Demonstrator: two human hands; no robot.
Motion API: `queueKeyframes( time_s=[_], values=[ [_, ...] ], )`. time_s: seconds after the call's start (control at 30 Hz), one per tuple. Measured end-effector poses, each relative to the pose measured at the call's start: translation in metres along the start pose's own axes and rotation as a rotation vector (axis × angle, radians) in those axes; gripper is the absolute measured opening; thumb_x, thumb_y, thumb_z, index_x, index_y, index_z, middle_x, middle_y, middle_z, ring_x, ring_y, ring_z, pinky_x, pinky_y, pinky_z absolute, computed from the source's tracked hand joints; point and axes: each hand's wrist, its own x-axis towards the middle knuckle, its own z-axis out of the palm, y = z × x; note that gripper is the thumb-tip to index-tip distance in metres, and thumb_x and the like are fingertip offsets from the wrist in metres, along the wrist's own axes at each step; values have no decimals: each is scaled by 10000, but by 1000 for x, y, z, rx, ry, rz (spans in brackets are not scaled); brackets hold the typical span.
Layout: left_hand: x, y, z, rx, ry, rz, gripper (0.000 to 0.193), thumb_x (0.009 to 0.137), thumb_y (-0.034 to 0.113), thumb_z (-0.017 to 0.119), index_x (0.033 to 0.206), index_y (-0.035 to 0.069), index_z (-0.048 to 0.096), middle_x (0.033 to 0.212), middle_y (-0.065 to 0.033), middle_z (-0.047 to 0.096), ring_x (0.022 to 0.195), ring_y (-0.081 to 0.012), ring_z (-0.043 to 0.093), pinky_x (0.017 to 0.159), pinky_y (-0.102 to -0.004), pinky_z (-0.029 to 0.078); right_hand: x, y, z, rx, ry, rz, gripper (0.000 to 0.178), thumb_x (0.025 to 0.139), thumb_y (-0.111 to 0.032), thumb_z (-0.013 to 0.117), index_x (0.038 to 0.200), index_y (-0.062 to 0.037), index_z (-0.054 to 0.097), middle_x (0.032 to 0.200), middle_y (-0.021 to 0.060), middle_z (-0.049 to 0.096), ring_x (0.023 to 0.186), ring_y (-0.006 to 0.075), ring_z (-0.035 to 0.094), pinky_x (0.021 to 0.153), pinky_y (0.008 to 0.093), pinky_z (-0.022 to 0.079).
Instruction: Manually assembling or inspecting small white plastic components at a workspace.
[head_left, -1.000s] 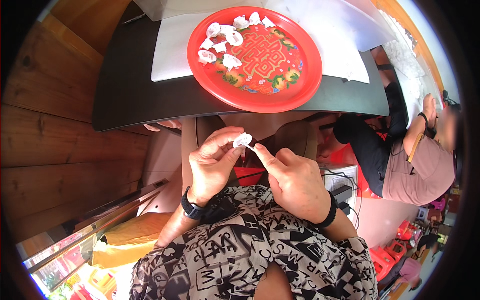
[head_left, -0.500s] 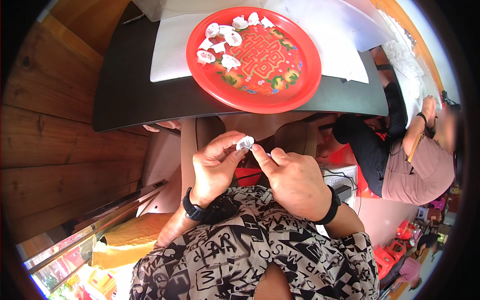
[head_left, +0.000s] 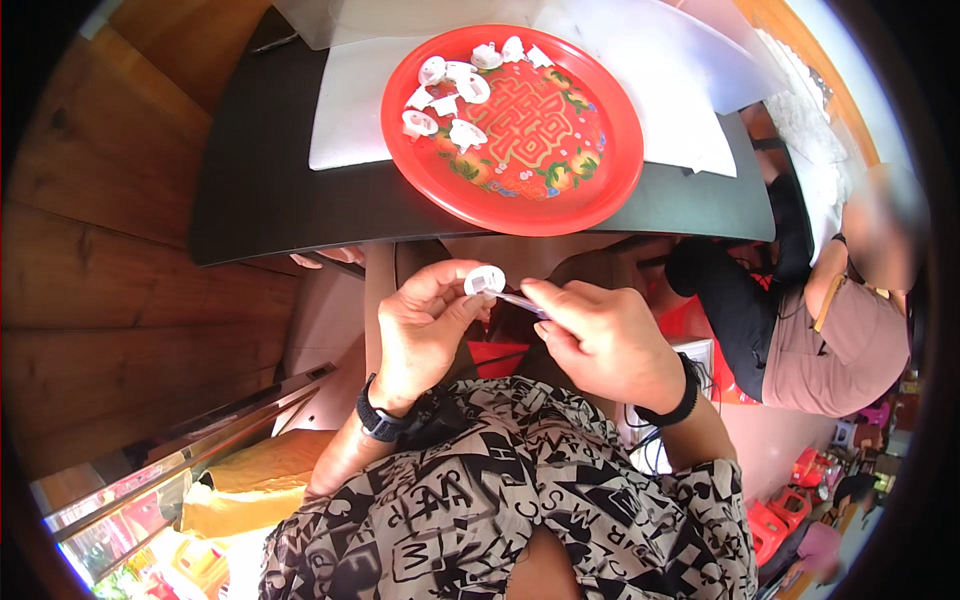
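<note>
Close above the lap, the left hand (head_left: 425,325) has its grip closed on a small white round piece (head_left: 485,280), while the right hand (head_left: 605,340) pinches a thin clear strip (head_left: 520,301) whose tip touches that piece. Beyond, on the dark bench (head_left: 260,190), a red plate (head_left: 590,150) holds more white pieces (head_left: 450,95) at its far left.

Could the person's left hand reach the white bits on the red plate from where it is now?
Probably yes. The left hand holds a small white piece just below the table's near edge, and nothing stands between it and the white pieces on the red plate.
</note>
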Motion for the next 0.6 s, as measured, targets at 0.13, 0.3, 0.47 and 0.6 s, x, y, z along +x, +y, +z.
queueKeyframes(
  time_s=[0.13, 0.3, 0.47, 0.6],
  values=[
    [2, 6, 2, -89, -12, 96, 247, 822, -73, 577, 1068, -63, 556, 1010, -154, 629, 826, -168, 628, 717, -261, 526, 0, -5, 1, 376, 162, 227, 200, 756, -11, 672, 934, 41, 596, 707, 100, 597, 567, 80, 525, 511, 245, 429],
    [-1, 11, 9, -78, -59, 145, 277, 836, -99, 546, 1104, -31, 544, 1072, -129, 604, 895, -154, 606, 734, -266, 524, 5, -1, 18, 495, 230, 201, 135, 793, -33, 645, 887, 34, 576, 677, 73, 579, 567, 65, 483, 508, 229, 406],
    [-3, 13, 15, -128, -101, 142, 289, 837, -113, 536, 1116, -38, 537, 1098, -136, 596, 986, -176, 592, 831, -295, 518, 11, -2, 23, 651, 218, 220, 103, 829, -65, 613, 855, 21, 563, 608, 46, 560, 526, 71, 482, 474, 247, 402],
    [-2, 6, 19, -55, -157, 154, 369, 817, -132, 550, 1174, -46, 514, 1136, -145, 578, 1040, -207, 567, 888, -325, 488, 5, 2, 18, 574, 257, 235, 104, 797, -58, 623, 773, 15, 554, 580, 97, 536, 486, 111, 484, 461, 276, 399]
  ],
)
